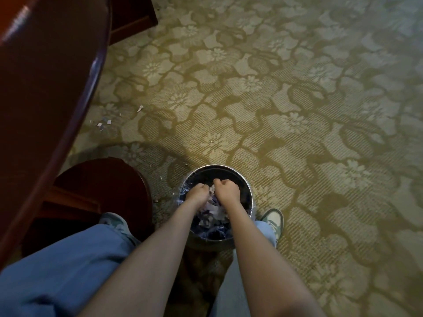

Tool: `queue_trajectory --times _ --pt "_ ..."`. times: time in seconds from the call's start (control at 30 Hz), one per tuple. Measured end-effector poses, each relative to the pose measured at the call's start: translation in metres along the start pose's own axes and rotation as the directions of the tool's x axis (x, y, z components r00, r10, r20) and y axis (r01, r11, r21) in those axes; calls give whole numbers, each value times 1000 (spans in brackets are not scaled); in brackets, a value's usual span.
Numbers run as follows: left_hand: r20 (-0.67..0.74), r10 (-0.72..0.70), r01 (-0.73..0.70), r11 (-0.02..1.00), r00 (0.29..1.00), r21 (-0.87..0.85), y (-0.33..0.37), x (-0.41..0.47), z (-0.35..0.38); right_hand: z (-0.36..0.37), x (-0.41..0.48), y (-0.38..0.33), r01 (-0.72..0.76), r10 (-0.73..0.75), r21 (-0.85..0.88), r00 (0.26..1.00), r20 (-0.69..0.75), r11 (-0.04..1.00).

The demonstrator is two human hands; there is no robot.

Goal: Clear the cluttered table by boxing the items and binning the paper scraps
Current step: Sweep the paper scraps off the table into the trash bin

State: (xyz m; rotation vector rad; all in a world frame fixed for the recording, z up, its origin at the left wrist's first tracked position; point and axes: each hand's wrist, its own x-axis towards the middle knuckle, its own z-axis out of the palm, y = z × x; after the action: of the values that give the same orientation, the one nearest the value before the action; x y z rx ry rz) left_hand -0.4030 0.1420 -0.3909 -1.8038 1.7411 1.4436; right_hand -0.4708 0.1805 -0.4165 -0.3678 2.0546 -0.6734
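Both forearms reach straight down and forward from the person to the bin, where the left hand and right hand sit knuckles-up side by side, fingers curled under, with a pale scrap between them; whether either hand actually grips it cannot be told. Standing upright on the patterned carpet between the person's shoes, the round, liner-fitted bin opens upward and holds a heap of white and blue paper scraps. More loose bits lie on the carpet by the dark wooden table.
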Motion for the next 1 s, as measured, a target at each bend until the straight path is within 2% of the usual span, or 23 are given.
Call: queue_trajectory --times 0.17,0.3,0.43,0.53,0.73,1.0 --pt "38 23 -23 1000 999 -7 5 -4 -2 -15 -9 -1 9 -9 70 1000 -12 997" --pt "-36 55 -56 998 998 -34 12 -9 -7 -21 -17 -2 35 -30 92 998 -56 995" --pt "-102 74 -82 993 992 -84 21 -20 -16 -23 -21 -10 27 4 162 983 -185 986" --pt "-147 88 -103 990 985 -100 24 -28 -22 -26 -27 -18 22 13 143 971 -240 989" --pt "-162 107 -121 989 981 -81 30 -46 -33 -33 -42 -30 19 3 92 974 -228 996" --pt "-176 183 -195 979 967 -54 38 -82 -47 -55 -75 -45 105 -71 106 954 -290 989"
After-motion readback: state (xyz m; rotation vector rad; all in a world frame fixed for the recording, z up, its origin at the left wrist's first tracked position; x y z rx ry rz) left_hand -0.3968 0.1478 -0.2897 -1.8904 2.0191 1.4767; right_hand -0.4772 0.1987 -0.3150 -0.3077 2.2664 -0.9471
